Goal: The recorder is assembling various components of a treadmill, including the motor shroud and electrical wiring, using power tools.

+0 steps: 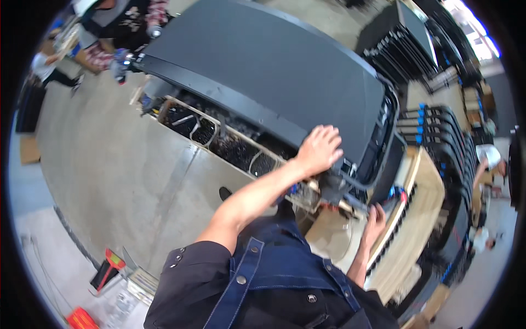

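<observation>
A large dark grey flat panel (263, 60) with a black frame along its right end lies across a workbench in front of me. My left hand (319, 149) rests on the panel's near right corner, palm down with its fingers spread. Lower and to the right, my right hand (373, 226) is raised beside a wooden rack, close to a dark bar (356, 202) under the panel's corner. Its fingers look slightly bent and apart, and I make out nothing in them. A small blue and red object (398, 193) sits on the rack's edge just above it.
Bins (233, 149) of small dark parts line the bench's near side. A co-worker's gloved hand (119, 66) is at the panel's far left end. Stacked black panels (402, 46) stand at the back right. The wooden rack (408, 219) runs along my right. A red-and-black item (112, 263) is lower left.
</observation>
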`<action>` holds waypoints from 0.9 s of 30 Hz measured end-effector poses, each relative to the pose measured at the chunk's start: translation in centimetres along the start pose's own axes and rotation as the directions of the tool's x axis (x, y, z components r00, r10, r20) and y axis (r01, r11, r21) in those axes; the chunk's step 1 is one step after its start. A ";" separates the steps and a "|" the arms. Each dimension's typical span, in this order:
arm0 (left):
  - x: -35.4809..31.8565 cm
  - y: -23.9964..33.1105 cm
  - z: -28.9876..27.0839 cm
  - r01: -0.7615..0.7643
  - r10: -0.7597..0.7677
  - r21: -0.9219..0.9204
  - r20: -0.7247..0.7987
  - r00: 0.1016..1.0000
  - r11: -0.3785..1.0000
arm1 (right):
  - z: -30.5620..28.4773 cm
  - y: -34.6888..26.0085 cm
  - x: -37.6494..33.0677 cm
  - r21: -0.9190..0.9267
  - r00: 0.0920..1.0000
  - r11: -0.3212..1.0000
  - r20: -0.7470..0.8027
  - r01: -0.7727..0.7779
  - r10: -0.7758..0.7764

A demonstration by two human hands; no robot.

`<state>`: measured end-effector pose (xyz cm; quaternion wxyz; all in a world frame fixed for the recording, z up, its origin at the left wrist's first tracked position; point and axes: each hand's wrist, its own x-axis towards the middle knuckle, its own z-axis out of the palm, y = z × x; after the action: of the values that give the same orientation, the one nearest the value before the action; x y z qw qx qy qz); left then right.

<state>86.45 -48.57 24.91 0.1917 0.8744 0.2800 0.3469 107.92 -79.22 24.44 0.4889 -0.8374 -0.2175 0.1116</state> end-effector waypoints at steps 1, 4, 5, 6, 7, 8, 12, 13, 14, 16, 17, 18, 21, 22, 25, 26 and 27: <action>0.2 -0.5 -0.8 -0.034 0.038 -0.054 0.068 0.997 0.998 | 1.0 -3.2 -2.1 -0.034 0.991 0.992 0.058 -0.120 0.122; 0.3 -3.6 -3.3 -0.058 0.076 -0.124 0.150 0.986 0.991 | 6.0 -8.5 -7.0 -0.007 0.912 0.993 0.395 -0.118 0.111; -0.1 -5.7 -4.7 -0.064 0.079 -0.098 0.160 0.984 0.993 | 8.5 -10.1 -8.6 -0.130 0.858 0.988 0.495 -0.081 0.135; -0.2 -7.5 -6.1 -0.073 0.085 -0.078 0.165 0.983 0.994 | 10.7 -10.9 -9.8 -0.165 0.807 0.986 0.580 -0.021 0.114; -0.2 -9.2 -7.5 -0.076 0.086 -0.073 0.152 0.985 0.994 | 12.6 -11.2 -10.9 -0.196 0.744 0.980 0.661 0.041 0.101; -0.2 -10.8 -8.9 -0.074 0.081 -0.058 0.137 0.987 0.996 | 14.7 -10.6 -11.5 -0.219 0.707 0.976 0.691 0.004 0.152; 0.0 -16.7 -13.5 -0.070 0.062 0.056 0.133 0.989 0.996 | 23.5 -8.2 -10.4 -0.207 0.682 0.976 0.723 0.061 0.111; 0.6 -17.4 -14.4 -0.075 0.064 0.073 0.141 0.988 0.994 | 25.3 -5.7 -8.7 -0.239 0.694 0.968 0.710 0.077 0.120; 1.1 -18.4 -15.4 -0.076 0.060 0.098 0.151 0.987 0.992 | 27.3 -3.8 -7.2 -0.266 0.698 0.959 0.705 0.094 0.128; 0.7 -21.5 -18.2 -0.037 0.004 0.188 0.175 0.985 0.981 | 32.6 -2.8 -5.8 -0.338 0.785 0.927 0.613 0.161 0.086; 0.6 -23.2 -19.7 -0.020 -0.025 0.237 0.187 0.982 0.971 | 34.9 -2.2 -5.1 -0.392 0.779 0.920 0.584 0.026 0.227; 2.0 -23.6 -19.8 -0.003 -0.036 0.214 0.181 0.983 0.977 | 35.7 2.0 -2.9 -0.470 0.812 0.872 0.557 0.133 0.177; 2.4 -26.6 -20.9 0.009 -0.048 0.236 0.158 0.986 0.972 | 40.5 3.7 0.1 -0.699 0.731 0.456 0.668 0.551 0.140; 2.3 -27.1 -21.0 -0.019 -0.022 0.252 0.156 0.988 0.968 | 42.4 3.3 0.3 -0.692 0.730 0.479 0.668 0.540 0.142; 2.2 -27.4 -20.8 0.012 -0.046 0.274 0.118 0.992 0.962 | 46.1 2.0 0.0 -0.638 0.762 0.691 0.617 0.339 0.195; 2.4 -27.4 -20.5 0.016 -0.046 0.261 0.109 0.993 0.965 | 46.8 1.6 0.2 -0.614 0.777 0.744 0.593 0.265 0.212; 2.9 -27.1 -20.9 0.018 -0.047 0.250 0.110 0.993 0.968 | 46.4 1.9 -0.9 -0.569 0.787 0.798 0.578 0.197 0.218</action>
<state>63.65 -22.93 26.31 0.1024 0.9053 0.3240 0.2548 89.06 -44.67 -0.27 0.0976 -0.8655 -0.3841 0.3066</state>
